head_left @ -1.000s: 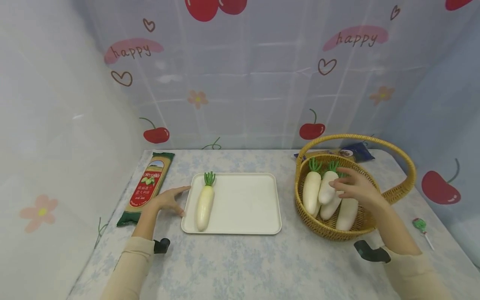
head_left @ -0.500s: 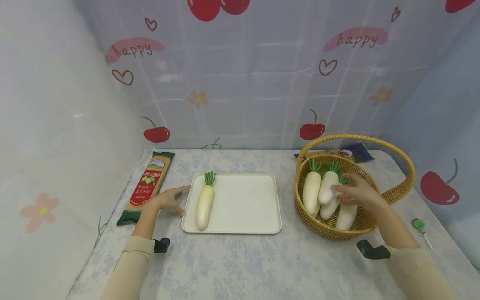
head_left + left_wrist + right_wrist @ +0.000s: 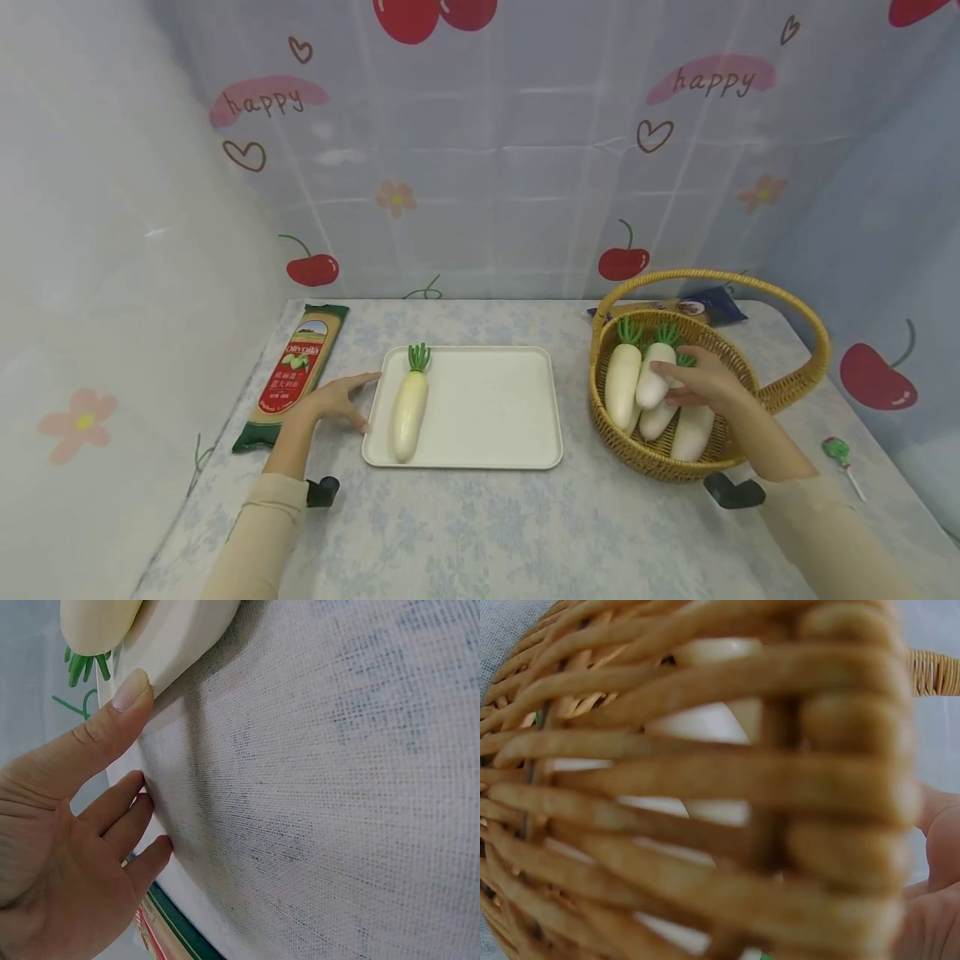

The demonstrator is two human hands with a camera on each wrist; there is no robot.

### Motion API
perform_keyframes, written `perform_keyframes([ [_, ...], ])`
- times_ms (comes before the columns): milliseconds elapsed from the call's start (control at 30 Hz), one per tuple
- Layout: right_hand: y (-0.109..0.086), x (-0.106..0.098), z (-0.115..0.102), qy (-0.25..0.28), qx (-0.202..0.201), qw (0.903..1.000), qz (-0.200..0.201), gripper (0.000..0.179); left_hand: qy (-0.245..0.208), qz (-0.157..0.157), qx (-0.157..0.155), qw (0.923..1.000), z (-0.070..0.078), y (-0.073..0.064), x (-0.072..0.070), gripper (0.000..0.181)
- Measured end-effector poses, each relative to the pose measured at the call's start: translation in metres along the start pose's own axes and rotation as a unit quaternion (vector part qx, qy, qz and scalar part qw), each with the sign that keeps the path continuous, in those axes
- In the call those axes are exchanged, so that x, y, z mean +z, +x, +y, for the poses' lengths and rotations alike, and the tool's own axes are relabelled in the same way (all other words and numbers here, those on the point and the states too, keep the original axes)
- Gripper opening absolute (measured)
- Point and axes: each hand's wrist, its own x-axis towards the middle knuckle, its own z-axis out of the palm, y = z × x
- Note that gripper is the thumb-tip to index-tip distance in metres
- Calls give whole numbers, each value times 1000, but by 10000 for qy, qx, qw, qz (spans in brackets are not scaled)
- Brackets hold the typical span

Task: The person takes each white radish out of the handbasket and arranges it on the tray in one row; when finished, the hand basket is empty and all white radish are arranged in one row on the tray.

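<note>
My left hand (image 3: 336,402) rests at the left edge of the white tray (image 3: 487,408), thumb and fingers spread, with thumb tip beside the tray's rim in the left wrist view. A white radish (image 3: 409,417) with green leaf stubs lies lengthwise at the tray's left side. My right hand (image 3: 708,379) reaches into the wicker basket (image 3: 652,462), fingers extended over a white radish (image 3: 652,390); a firm grip is not visible. Other radishes (image 3: 621,387) lie in the basket around it. In the right wrist view, the basket's weave (image 3: 705,780) hides most of the hand.
A packet of spaghetti (image 3: 296,371) lies left of the tray, near the left forearm. The basket's tall handle (image 3: 795,317) arches behind and right of the right hand. Behind the basket is a blue packet (image 3: 716,306). A green lollipop (image 3: 837,451) lies at the right.
My right hand has shifted slightly, first right and then back left, and its fingertips now lie lower over the radish. My left hand, the tray and its radish stay where they were.
</note>
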Motion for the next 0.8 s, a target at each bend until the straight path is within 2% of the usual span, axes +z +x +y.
perform_keyframes([
  [300, 4, 4, -7, -189, 142, 9997, 36, 101, -9, -14, -14, 10000, 0, -1, 0, 101],
  [633, 8, 8, -3, -224, 78, 9995, 220, 104, -16, -21, 8, 10000, -1, -1, 0, 100],
  [800, 10, 7, -4, -205, 140, 9996, 122, 102, -31, -26, 67, 10000, -1, -1, 0, 99],
])
